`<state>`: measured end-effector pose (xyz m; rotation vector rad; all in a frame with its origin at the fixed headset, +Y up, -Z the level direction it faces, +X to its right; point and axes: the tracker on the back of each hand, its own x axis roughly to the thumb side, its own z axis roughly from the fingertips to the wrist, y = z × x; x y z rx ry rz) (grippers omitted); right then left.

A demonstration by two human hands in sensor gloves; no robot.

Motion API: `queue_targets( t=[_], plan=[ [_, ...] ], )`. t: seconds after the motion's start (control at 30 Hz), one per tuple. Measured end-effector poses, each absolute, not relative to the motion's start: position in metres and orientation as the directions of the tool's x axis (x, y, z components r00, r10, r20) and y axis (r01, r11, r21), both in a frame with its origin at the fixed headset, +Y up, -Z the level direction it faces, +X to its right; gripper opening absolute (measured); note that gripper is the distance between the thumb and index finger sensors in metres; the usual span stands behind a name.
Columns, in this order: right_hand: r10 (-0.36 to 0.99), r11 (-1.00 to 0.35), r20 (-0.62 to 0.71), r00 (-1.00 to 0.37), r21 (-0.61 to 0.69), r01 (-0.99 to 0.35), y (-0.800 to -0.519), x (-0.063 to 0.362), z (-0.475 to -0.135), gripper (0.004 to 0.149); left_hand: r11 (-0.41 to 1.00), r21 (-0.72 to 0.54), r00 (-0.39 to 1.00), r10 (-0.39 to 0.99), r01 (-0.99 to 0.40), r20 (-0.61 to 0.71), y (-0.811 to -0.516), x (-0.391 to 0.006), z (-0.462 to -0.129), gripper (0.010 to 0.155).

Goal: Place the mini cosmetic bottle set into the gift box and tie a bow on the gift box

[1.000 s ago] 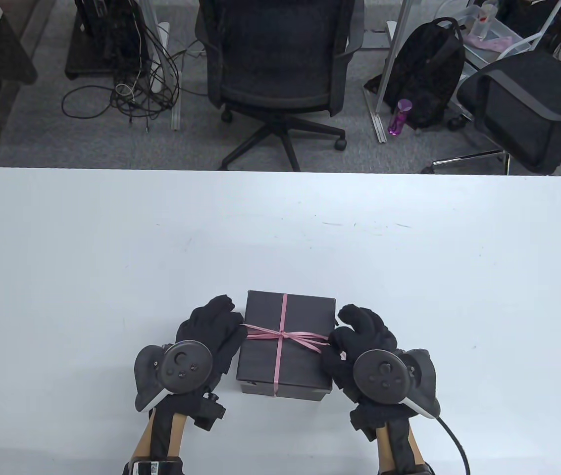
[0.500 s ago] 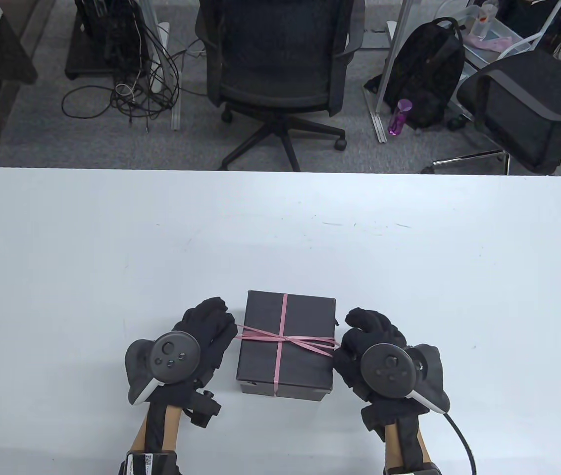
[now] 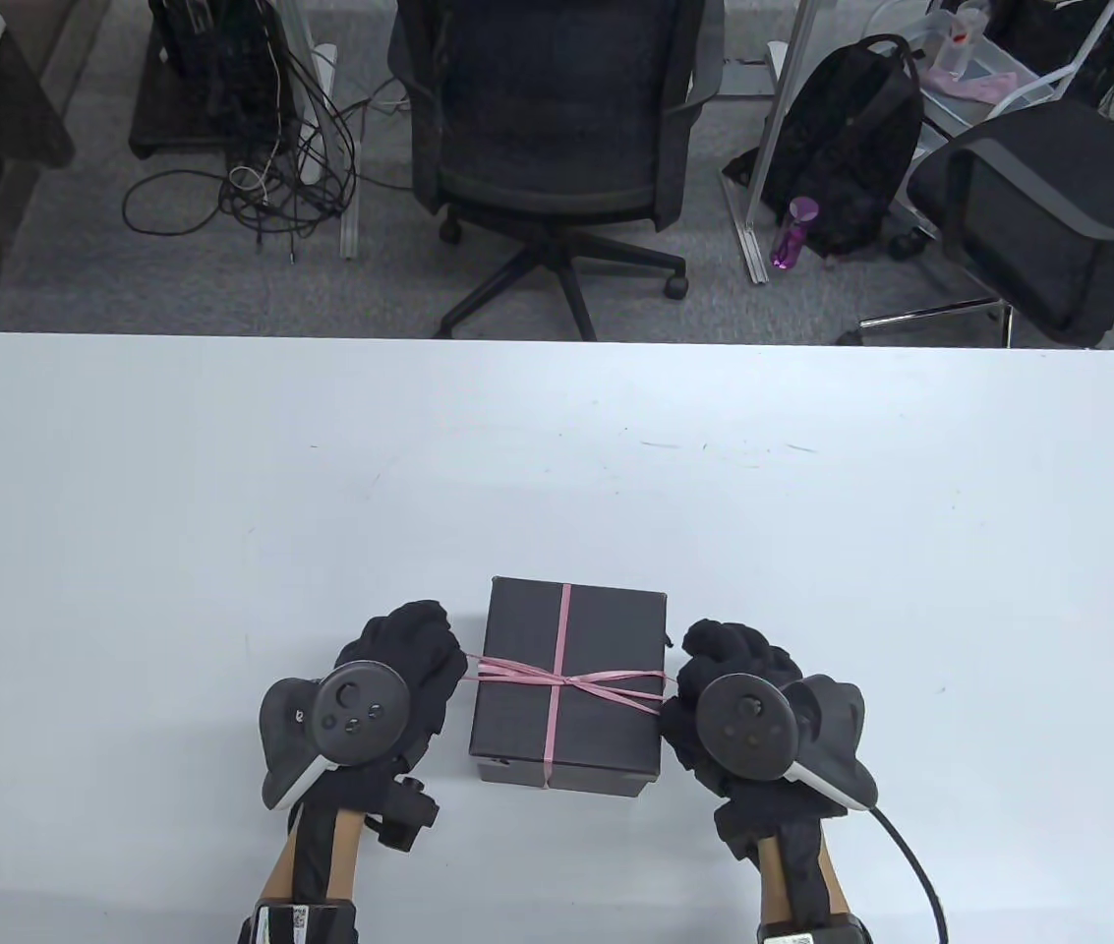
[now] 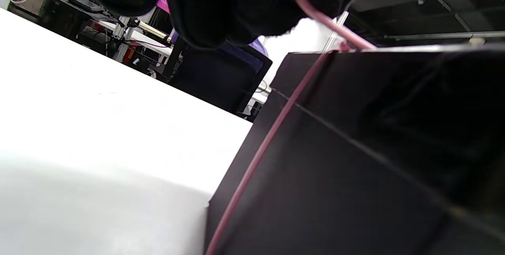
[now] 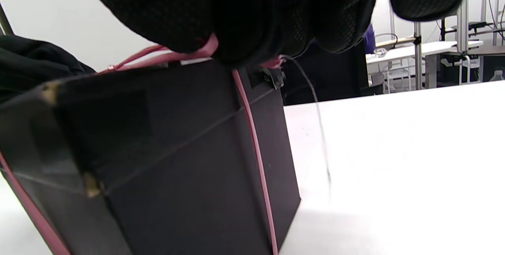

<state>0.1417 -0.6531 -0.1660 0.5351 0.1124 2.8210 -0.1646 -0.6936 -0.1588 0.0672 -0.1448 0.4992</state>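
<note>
Beyond the white table's (image 3: 222,472) far edge lies grey carpet (image 3: 75,285). A black mesh office chair (image 3: 552,128) faces the table, a second chair (image 3: 1048,211) stands far right, with tangled cables (image 3: 262,177) left and a black backpack (image 3: 847,147) between the chairs.

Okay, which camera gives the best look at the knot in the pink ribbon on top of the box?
The table view: the knot sits in plain sight on the gift box lid. The wrist views only catch ribbon down the box's sides and strands entering each hand.
</note>
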Motion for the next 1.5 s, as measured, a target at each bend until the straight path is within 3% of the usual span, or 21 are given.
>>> queue_targets(
  t=[0.17,0.3,0.4,0.6,0.93,1.5],
  plan=[
    [0.32,-0.947,0.312,-0.895,0.136,-0.291,-0.65,0.15,-0.166,0.039,0.924,0.026,0.921,0.379,-0.382,0.087,-0.683,-0.164,-0.155,0.043],
    [0.197,-0.976,0.29,-0.937,-0.037,-0.216,-0.642,0.154,-0.161,0.067,0.955,0.16,0.968,0.246,-0.251,0.053,-0.669,-0.162,-0.144,0.063],
    [0.073,-0.979,0.278,-0.958,-0.162,-0.121,-0.637,0.156,-0.157,0.077,0.961,0.227,0.987,0.149,-0.157,0.052,-0.661,-0.159,-0.138,0.072],
    [0.074,-0.979,0.285,-0.956,-0.164,-0.124,-0.638,0.163,-0.157,0.086,0.976,0.21,0.997,0.054,-0.064,0.051,-0.663,-0.149,-0.137,0.077],
    [0.059,-0.988,0.272,-0.96,-0.125,-0.096,-0.646,0.16,-0.162,0.085,0.992,0.122,0.999,0.04,-0.044,0.031,-0.679,-0.153,-0.146,0.077],
    [0.065,-0.988,0.288,-0.955,-0.118,-0.102,-0.65,0.156,-0.164,0.083,0.992,0.097,0.997,0.075,-0.077,0.03,-0.681,-0.156,-0.148,0.076]
  ],
)
